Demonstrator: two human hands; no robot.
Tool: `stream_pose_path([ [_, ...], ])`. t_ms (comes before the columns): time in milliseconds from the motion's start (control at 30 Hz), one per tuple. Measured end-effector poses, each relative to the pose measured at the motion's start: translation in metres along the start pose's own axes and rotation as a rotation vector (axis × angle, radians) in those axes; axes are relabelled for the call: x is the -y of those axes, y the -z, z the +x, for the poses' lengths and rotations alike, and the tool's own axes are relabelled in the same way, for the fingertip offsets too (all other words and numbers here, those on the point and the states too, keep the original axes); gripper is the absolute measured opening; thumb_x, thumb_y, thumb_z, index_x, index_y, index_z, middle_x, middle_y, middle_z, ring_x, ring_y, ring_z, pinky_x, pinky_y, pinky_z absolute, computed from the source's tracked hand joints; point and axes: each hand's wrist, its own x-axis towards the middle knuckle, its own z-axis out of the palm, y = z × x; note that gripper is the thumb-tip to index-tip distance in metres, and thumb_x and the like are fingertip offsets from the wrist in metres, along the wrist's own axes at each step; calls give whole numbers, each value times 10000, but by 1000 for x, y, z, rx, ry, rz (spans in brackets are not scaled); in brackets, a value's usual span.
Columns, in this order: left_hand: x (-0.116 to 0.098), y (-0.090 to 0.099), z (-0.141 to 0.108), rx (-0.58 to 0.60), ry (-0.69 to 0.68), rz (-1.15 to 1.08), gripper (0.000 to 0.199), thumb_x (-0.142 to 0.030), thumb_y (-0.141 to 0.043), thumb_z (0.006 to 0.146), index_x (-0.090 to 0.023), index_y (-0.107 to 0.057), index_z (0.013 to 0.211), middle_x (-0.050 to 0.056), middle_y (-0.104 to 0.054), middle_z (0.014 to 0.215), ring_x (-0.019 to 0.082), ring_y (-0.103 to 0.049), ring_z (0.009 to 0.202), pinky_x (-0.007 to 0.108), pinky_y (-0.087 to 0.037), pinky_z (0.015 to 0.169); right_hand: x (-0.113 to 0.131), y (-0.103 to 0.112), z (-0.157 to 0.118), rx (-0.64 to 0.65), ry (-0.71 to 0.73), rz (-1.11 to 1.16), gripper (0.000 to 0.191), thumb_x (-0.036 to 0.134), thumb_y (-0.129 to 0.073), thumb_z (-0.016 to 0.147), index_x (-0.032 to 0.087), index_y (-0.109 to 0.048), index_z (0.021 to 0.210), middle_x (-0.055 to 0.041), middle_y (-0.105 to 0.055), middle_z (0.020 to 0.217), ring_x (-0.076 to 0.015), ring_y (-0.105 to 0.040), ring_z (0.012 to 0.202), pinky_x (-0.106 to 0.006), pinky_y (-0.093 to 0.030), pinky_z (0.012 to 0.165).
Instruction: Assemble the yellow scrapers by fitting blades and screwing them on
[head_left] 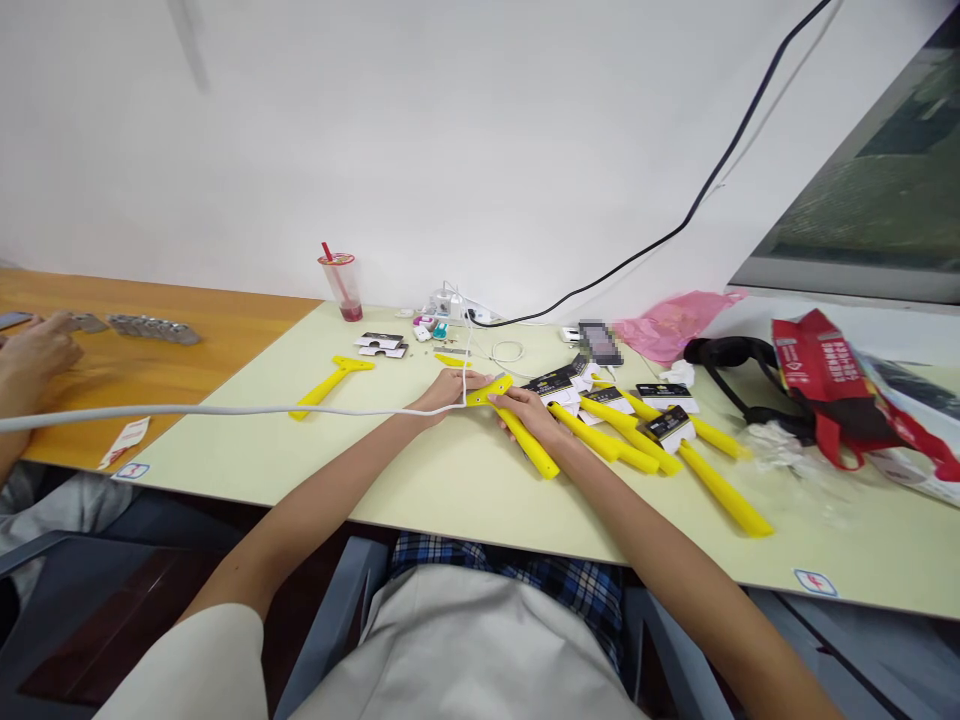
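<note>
Both my hands hold one yellow scraper (534, 446) above the middle of the pale table. Its wide head points up-left and its handle slants down toward me. My left hand (446, 388) has its fingers closed on the left end of the head. The fingers of my right hand (531, 412) are wrapped round the scraper where head and handle meet. A second yellow scraper (328, 385) without a card lies to the left. Right of my hands are several yellow scrapers (724, 488) with black-and-white cards (670, 428). A white cable crosses in front of my left hand.
A cup with a red straw (343, 288) stands by the wall, near folded cards (381, 345) and a power strip (450, 303). A phone (600, 343), pink plastic bag (679, 325) and red bag (832, 385) lie right. At far left, another person's hand (41, 345) is near metal pieces (154, 328).
</note>
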Motion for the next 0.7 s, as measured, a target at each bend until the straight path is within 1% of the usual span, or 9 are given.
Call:
stream_pose_path([
  [133,-1,-4,-3,14,17,-31,371,-516,-988,665,-218,-858,845,104,-834,944,290,-764,910,375,-607,773,-2,2,1,5,15,-17,415,541,-915,746,202,-721,886,17,-644,604,-133,-578,489,-228,-478,390],
  [267,-2,-8,-5,9,23,-72,377,-493,-996,668,-191,-859,848,118,-838,974,302,-771,959,403,-621,855,-4,3,2,8,17,-26,406,539,-911,750,203,-730,888,17,-645,599,-137,-574,482,-234,-483,383],
  [367,-1,-9,-4,18,37,-87,379,-478,-990,698,-171,-862,879,123,-836,1004,291,-768,987,390,-614,890,-3,2,2,9,7,-20,428,550,-919,737,202,-732,903,18,-649,594,-134,-562,460,-237,-474,373],
  [500,3,-8,-2,6,58,-103,368,-457,-992,709,-166,-859,891,123,-834,1021,266,-759,958,371,-603,885,-2,1,1,-2,11,-18,430,549,-914,736,205,-732,919,22,-643,588,-134,-560,457,-233,-468,374],
  [633,4,-8,-2,4,25,-99,423,-546,-954,745,-166,-853,899,121,-827,1029,253,-752,970,355,-586,904,-2,0,1,-26,17,5,411,528,-914,729,206,-723,898,19,-638,597,-137,-575,492,-230,-482,391],
  [700,3,-8,-1,-28,-7,-97,463,-582,-943,742,-162,-851,915,121,-822,1041,250,-744,995,346,-574,910,-2,-1,3,-48,11,31,413,521,-918,720,207,-720,902,21,-637,605,-131,-565,486,-229,-474,387],
])
